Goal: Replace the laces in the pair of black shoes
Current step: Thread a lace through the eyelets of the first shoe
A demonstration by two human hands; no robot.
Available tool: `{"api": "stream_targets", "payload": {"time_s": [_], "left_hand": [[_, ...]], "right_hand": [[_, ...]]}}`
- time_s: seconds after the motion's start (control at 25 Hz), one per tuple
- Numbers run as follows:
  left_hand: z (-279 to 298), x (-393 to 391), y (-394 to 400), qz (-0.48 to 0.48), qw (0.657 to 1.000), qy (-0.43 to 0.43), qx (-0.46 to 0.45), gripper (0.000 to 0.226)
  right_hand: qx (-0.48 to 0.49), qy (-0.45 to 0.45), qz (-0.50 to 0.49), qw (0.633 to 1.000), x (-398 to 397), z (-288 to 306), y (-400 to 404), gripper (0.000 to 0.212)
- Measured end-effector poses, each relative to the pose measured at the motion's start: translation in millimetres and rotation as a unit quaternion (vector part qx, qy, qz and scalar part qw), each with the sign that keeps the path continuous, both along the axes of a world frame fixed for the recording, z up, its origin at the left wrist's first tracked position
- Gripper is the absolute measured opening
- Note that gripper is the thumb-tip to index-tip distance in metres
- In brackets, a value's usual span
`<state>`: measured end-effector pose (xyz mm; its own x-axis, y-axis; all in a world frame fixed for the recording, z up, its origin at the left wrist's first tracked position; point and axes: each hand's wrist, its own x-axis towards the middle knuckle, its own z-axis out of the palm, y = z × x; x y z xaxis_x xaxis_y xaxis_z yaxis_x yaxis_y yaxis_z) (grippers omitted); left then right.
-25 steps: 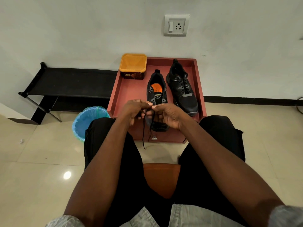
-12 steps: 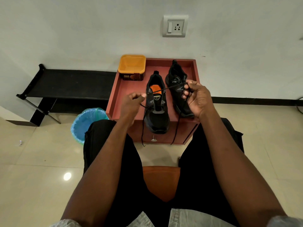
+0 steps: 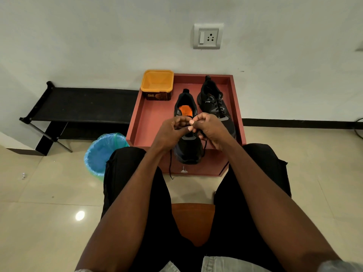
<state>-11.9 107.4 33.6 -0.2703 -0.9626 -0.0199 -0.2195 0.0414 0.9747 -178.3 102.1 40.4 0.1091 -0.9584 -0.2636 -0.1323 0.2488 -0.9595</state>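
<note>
Two black shoes stand side by side on a red tray-topped cabinet [image 3: 149,118]. The left shoe [image 3: 187,152] shows an orange insole, and its toe sticks out over the front edge. The right shoe [image 3: 213,101] is laced and lies further back. My left hand [image 3: 170,132] and my right hand [image 3: 211,128] meet over the middle of the left shoe, fingertips together, pinching a black lace [image 3: 170,165]. One lace end hangs down past the cabinet front on the left; another strand [image 3: 205,147] drops below my right hand. The eyelets are hidden by my hands.
An orange tub [image 3: 157,83] sits at the tray's back left corner. A blue-lined bin [image 3: 102,152] stands on the floor to the left, beside a low black rack [image 3: 78,103]. My knees flank the cabinet, and a brown seat [image 3: 193,218] shows between my legs.
Half a second ago my hands were spread apart, pulling the lace taut across the left shoe. They have come back together over the shoe's middle.
</note>
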Motion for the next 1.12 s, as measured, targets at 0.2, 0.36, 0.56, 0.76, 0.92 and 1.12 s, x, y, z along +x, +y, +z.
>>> {"api": "stream_targets", "payload": {"time_s": [0.2, 0.36, 0.56, 0.76, 0.92, 1.12], "left_hand": [[6, 14, -9, 0.179, 0.982, -0.019, 0.054, 0.011], [1, 35, -17, 0.422, 0.899, -0.101, 0.06, 0.014], [-5, 20, -12, 0.298, 0.917, -0.252, -0.077, 0.031], [-10, -4, -20, 0.072, 0.996, -0.062, -0.002, 0.026], [-13, -13, -23, 0.029, 0.999, -0.008, 0.019, 0.015], [-16, -18, -28, 0.054, 0.998, 0.017, 0.021, 0.013]], "right_hand": [[0.002, 0.002, -0.043, 0.999, -18, 2, -4, 0.005], [0.033, 0.009, -0.077, 0.996, -37, 0, -10, 0.017], [0.003, 0.173, -0.075, 0.982, -20, -10, -8, 0.014], [0.009, 0.022, -0.023, 0.999, -7, -7, -13, 0.014], [0.0, 0.036, -0.076, 0.996, -7, -11, -16, 0.02], [0.063, 0.008, -0.093, 0.994, -9, -24, -25, 0.02]]}}
